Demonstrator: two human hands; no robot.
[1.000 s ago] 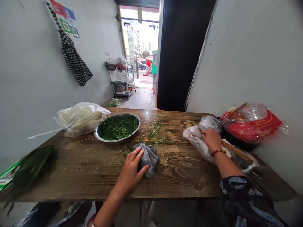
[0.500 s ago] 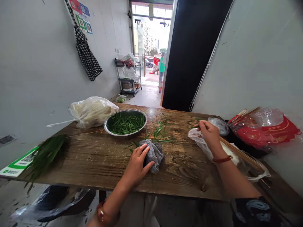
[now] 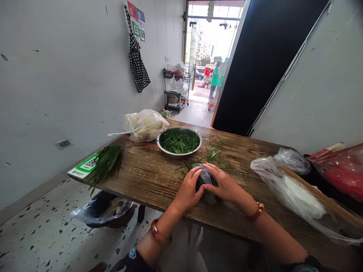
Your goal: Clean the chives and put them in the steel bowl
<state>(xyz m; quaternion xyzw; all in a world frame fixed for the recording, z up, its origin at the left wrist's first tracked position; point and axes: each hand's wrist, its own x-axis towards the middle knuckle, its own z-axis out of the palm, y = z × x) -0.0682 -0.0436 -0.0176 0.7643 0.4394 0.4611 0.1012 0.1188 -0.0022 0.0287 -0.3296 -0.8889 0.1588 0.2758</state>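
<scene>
Both my hands are on a crumpled grey cloth near the front of the wooden table. My left hand grips its left side, fingers curved over it. From the right, my right hand presses on the same cloth, its thumb close to the left thumb. Just behind the cloth lie loose green leaf strips. A steel bowl stands behind them to the left, filled with cut green leaf pieces.
A bunch of long green leaves lies at the table's left end, over a green-and-white code card. Behind is a tied bag of pale noodle-like strands. On the right are a clear plastic bag and thin wooden sticks. A lined bin stands below.
My right hand has come from the plastic bag on the right to the cloth, joining my left hand; the green piece it held is no longer visible. The view has turned left.
</scene>
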